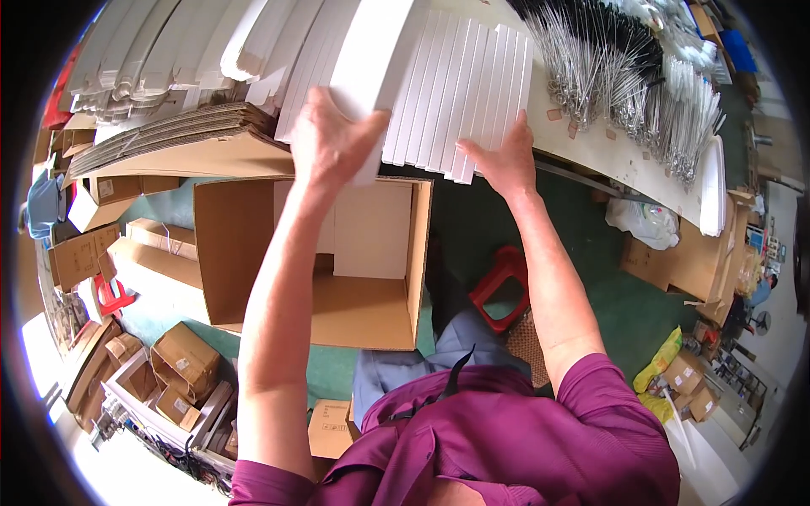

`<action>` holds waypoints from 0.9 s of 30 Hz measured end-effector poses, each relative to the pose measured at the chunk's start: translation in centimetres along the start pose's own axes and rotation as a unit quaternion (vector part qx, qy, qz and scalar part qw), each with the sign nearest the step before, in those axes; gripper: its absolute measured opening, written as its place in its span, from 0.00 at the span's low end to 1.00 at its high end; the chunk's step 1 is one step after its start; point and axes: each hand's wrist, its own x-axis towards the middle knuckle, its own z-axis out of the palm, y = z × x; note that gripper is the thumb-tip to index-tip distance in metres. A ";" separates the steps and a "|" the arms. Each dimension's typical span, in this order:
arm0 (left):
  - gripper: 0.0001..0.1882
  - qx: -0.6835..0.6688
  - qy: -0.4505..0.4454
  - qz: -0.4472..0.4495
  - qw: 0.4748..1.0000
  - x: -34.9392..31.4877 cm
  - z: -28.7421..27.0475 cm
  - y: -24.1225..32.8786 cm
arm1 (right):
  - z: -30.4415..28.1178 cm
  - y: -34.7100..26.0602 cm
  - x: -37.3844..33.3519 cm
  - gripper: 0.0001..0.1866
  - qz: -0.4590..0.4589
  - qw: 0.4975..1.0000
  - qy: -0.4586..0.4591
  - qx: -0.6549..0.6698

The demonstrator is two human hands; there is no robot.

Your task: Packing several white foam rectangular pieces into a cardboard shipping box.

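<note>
Magenta shirt (523,438), bottom ctr, nearest the lens. Open cardboard box (228,253), mid-frame on the green floor. Row of flat white boxes (472,93) stands on edge, top ctr, on table edge. Left hand (333,139) w/ fingers clamped on one white box (375,59); right hand (502,156) fingers together, pressed flat vs. row's end.

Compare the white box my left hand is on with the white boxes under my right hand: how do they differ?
The white box under the left hand is pulled out, showing its broad face; the row of white boxes under the right hand stands on edge, packed together, showing only narrow sides. One is single, the others many. Both look like plain white, flat boxes.
</note>
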 end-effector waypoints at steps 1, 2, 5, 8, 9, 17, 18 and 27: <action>0.33 -0.022 -0.016 0.003 1.000 -0.8 0.5 0.6 | -0.1 0.5 0.0 0.63 0.001 1.000 0.001 -0.002; 0.32 -0.044 -0.032 0.006 0.998 -1.5 1.1 1.2 | -0.1 1.2 -0.1 0.61 -0.012 0.998 0.011 0.060; 0.32 -0.069 -0.093 0.012 0.993 -3.1 2.8 3.0 | -0.7 1.8 -1.0 0.55 0.009 0.987 0.041 0.154; 0.33 -0.066 -0.138 0.002 0.988 -4.7 4.7 5.2 | -2.4 1.8 -2.2 0.46 0.067 0.969 0.070 0.226; 0.33 -0.077 -0.147 0.008 0.986 -5.4 5.4 6.0 | -3.3 1.5 -2.4 0.43 0.087 0.957 0.073 0.266; 0.40 -0.287 -0.333 -0.004 0.898 -10.0 10.7 9.1 | -8.2 3.4 -4.8 0.34 0.111 0.731 -0.115 0.664; 0.40 -0.287 -0.335 -0.005 0.897 -10.3 11.0 9.4 | -8.7 4.3 -5.0 0.34 0.114 0.731 -0.113 0.664; 0.36 -0.352 -0.191 -0.161 0.902 -12.0 10.7 0.2 | -11.6 8.3 -2.0 0.29 0.110 0.924 0.000 0.367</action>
